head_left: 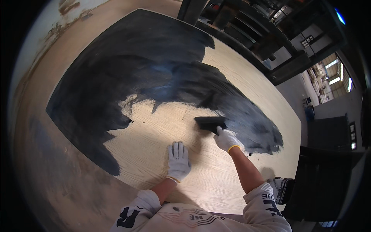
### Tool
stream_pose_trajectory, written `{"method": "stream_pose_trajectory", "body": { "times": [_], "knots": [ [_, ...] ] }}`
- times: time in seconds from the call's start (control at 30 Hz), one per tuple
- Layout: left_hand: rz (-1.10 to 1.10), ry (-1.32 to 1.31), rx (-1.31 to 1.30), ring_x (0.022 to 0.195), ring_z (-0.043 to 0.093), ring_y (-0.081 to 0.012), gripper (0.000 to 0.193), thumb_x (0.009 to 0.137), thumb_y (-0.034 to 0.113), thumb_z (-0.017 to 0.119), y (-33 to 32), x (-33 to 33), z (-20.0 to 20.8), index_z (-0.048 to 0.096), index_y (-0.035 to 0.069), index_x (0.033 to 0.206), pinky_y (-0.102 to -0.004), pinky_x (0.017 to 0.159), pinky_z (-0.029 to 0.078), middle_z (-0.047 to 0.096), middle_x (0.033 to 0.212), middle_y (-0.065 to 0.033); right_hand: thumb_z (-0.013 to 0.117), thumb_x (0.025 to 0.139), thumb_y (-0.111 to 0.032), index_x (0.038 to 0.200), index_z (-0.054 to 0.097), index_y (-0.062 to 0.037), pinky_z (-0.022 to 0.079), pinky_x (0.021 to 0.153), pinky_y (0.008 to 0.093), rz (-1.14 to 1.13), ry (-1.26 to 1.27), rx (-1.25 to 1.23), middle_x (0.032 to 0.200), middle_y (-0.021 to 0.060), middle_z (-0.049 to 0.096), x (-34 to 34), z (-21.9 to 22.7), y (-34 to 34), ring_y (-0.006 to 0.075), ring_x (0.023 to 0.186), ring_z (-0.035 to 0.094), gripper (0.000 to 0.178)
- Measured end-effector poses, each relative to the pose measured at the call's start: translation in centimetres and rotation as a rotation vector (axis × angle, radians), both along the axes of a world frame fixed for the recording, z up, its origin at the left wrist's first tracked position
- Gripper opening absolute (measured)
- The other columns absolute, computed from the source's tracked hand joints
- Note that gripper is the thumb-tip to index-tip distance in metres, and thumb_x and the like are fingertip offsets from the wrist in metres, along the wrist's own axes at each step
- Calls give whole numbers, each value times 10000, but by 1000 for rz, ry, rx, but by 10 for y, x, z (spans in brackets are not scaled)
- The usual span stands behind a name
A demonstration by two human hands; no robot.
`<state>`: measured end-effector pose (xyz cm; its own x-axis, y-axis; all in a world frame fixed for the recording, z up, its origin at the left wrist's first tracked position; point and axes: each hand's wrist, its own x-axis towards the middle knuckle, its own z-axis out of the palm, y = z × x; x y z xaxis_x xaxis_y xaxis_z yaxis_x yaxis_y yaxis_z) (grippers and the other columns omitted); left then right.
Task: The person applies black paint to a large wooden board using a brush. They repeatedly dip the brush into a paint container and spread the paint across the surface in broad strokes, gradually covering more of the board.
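Note:
My right hand, in a white knit glove with a yellow cuff, grips a wide, flat black paint tool. Whether it is a brush or a scraper I cannot tell. It rests at the lower edge of a dark, wet-looking coating that covers much of the far and left parts of a large pale wood-grain board. My left hand, gloved in white, lies flat on the bare wood near the board's close edge, fingers stretched out and holding nothing.
A paint-smeared container stands by the board's near right corner. Dark metal machinery runs along the far right side. Bare, stained floor lies to the left, with a wall beyond. At far right, an opening shows another hall.

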<state>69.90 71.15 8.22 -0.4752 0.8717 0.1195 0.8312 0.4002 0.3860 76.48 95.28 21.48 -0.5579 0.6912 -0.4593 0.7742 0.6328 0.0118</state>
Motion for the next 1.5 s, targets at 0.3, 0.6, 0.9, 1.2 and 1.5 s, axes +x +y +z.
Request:
{"method": "stream_pose_trajectory", "body": {
  "times": [0.3,0.6,0.9,1.2,1.5],
  "knots": [
    [-20,-18,96,1511,330,-519,621,894,273,646,-2,-5,2,542,-75,1398,-706,1262,176,459,1538,-310,617,1034,-336,1226,698,-11,561,694,445,-51,147,-79,903,165,762,-36,-66,38,268,831,739,386],
    [-90,-145,83,1525,305,-502,644,891,321,641,-5,-8,8,545,-72,1392,-685,1273,157,447,1553,-297,557,1015,-335,1235,733,-24,592,736,449,-208,32,-278,1023,200,797,-50,1,39,318,869,791,419],
    [-115,-116,110,1516,330,-479,634,873,315,654,-1,-6,10,574,-47,1387,-672,1274,172,474,1545,-274,607,1029,-319,1366,671,-8,538,584,397,171,-182,-132,770,123,716,-12,-39,85,245,729,744,463],
    [-148,-63,63,1535,294,-495,604,899,309,605,-1,2,9,593,-55,1380,-687,1283,104,483,1548,-273,586,1012,-361,1470,605,-24,576,764,425,-402,89,-22,1030,218,767,45,-33,29,325,919,775,568],
    [-134,-38,129,1509,340,-511,566,863,252,648,1,-3,-4,609,-50,1340,-710,1278,126,498,1534,-265,530,992,-275,1657,400,-180,477,1142,464,-215,145,-290,1454,264,640,-66,-8,-73,410,1359,617,684]
  ]
}}
